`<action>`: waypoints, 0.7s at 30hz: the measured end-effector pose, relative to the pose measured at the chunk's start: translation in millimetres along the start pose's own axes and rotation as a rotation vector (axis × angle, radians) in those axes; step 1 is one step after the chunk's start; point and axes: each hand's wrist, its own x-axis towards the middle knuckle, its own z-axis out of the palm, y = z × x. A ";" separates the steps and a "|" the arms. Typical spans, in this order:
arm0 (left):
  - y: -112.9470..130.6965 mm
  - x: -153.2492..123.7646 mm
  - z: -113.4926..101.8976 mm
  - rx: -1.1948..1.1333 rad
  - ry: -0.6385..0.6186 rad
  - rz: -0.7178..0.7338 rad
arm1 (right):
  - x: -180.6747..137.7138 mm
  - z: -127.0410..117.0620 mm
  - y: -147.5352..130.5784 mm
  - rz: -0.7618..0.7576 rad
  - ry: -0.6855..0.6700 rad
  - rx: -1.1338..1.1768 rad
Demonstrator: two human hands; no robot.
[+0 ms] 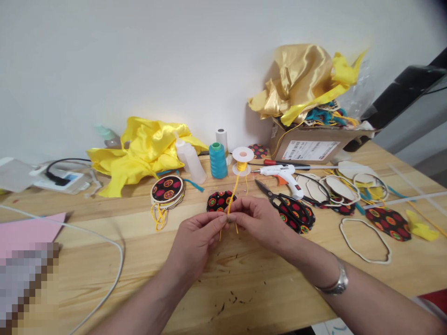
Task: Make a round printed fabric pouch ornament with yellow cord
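Note:
My left hand [200, 235] and my right hand [256, 218] meet over the middle of the table, thumbs and fingertips pinched together. Between them runs a yellow cord [233, 195], which leads up to a white spool [242, 160] standing behind. Two loose cord ends hang below the fingertips. How the cord lies inside the pinch is hidden. Just behind my fingers is a dark patterned fabric piece [216, 201], partly covered. Black-handled scissors [275, 200] lie right of my right hand, on another patterned piece [305, 216].
A white glue gun [284, 176], wooden frames [365, 239] and fabric pieces lie to the right. Behind stand a teal thread cone [218, 160], a squeeze bottle [192, 160] and a cardboard box [303, 144]. Yellow satin [146, 144] and a round fabric-covered hoop [167, 190] sit left. A white cable [120, 260] crosses the left side.

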 end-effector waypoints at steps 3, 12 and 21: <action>0.8 -0.1 1.2 -0.007 -0.013 -0.020 | -2.1 -1.4 0.0 -0.061 0.049 -0.108; -0.1 -0.1 -0.4 0.021 -0.062 -0.016 | -6.8 -4.0 -10.3 -0.101 0.055 -0.444; 3.8 -1.3 1.4 0.076 -0.051 -0.019 | -3.3 -4.0 -9.9 -0.013 0.038 -0.501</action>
